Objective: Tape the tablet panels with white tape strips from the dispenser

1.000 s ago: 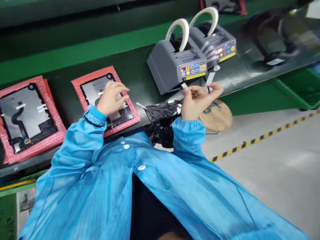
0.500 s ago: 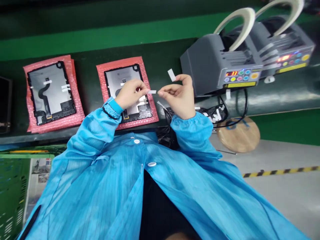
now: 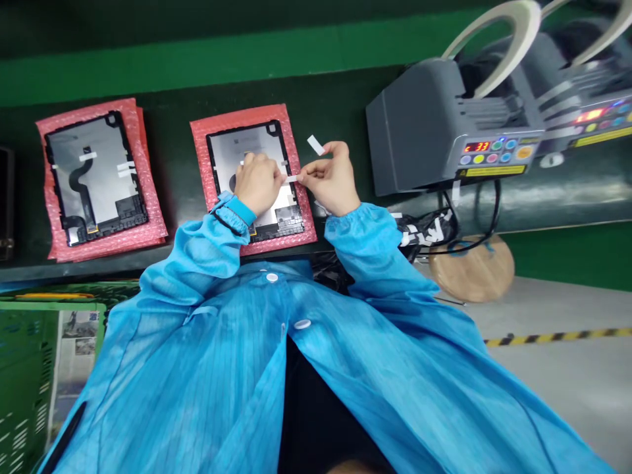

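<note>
Between my two hands a short strip of white tape [image 3: 292, 179] is stretched over the right edge of a tablet screen assembly [image 3: 232, 148]. My left hand [image 3: 259, 182] pinches the strip's left end and covers the middle of the screen's back. At the other end, the thumb and index finger of my right hand [image 3: 333, 178] close on the tape. A second piece of tape [image 3: 315, 145] sticks up from another fingertip of that hand. Under the screen lies pink bubble wrap [image 3: 200, 151].
To the left, another screen assembly [image 3: 101, 178] with tape strips rests on stacked pink bubble wrap [image 3: 158, 220]. Two grey tape dispensers [image 3: 415, 131] stand at the right. Below them are a black bag with tape scraps [image 3: 424, 230] and a wooden stool [image 3: 474, 270]. A green crate [image 3: 24, 355] is lower left.
My right hand has moved left to the tape strip and now grips its free end. My left hand has shifted slightly, and the camera view has turned a little.
</note>
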`<state>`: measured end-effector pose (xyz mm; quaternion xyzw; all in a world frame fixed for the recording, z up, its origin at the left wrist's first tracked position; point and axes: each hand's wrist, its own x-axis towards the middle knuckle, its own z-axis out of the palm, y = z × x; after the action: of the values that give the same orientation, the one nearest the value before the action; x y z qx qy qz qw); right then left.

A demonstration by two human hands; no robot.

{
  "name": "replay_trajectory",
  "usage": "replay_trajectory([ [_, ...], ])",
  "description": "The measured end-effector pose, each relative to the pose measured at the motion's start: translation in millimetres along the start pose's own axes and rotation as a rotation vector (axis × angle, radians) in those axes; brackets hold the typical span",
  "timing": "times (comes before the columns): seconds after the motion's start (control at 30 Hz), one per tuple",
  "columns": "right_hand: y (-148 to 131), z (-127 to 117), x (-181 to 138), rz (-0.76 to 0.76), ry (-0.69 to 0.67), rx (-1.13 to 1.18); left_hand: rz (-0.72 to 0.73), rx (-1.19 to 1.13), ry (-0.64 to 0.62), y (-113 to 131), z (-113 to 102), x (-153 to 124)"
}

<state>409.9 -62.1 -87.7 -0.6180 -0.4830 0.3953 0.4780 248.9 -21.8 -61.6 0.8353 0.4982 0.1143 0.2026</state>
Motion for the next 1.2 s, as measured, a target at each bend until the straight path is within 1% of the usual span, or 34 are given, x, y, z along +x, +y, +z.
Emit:
replay_trajectory([
  [0.1,3.8,3.7,6.4,0.028,0.003,-0.052,-0.048,0.068,-0.045,4.1,-1.6,0.9],
  [0.27,8.6,2.3,10.3,0.026,-0.024,-0.14,-0.064,0.108,-0.099,11.4,-8.5,-0.9],
  [0.47,-5.7,-0.7,9.0,0.098,-0.076,-0.219,-0.075,0.101,-0.122,12.8,-10.0,-2.5],
  [0.57,-11.8,1.7,10.7,0.121,-0.071,-0.249,-0.064,0.064,-0.098,9.1,-3.8,-0.7],
  [0.63,-8.6,3.7,13.9,0.118,-0.059,-0.275,-0.043,0.029,-0.053,4.8,2.6,0.7],
  [0.77,13.8,0.1,20.5,0.049,-0.052,-0.229,-0.012,-0.038,0.042,-6.5,10.5,2.2],
  [0.87,24.8,-11.0,20.1,-0.03,-0.047,-0.146,-0.024,-0.067,0.087,-14.8,5.3,5.2],
  [0.93,20.7,-18.0,16.6,-0.048,-0.076,-0.14,-0.01,-0.104,0.106,-18.8,-2.3,9.4],
  [1.0,8.5,-21.4,11.5,-0.065,-0.137,-0.166,0.032,-0.153,0.102,-20.6,-10.1,14.1],
  [1.13,-17.8,-18.3,3.4,-0.122,-0.258,-0.207,0.128,-0.191,0.035,-18.9,-17.8,19.4],
  [1.2,-23.4,-16.7,2.5,-0.125,-0.278,-0.223,0.138,-0.182,-0.003,-18.1,-16.9,19.3],
])
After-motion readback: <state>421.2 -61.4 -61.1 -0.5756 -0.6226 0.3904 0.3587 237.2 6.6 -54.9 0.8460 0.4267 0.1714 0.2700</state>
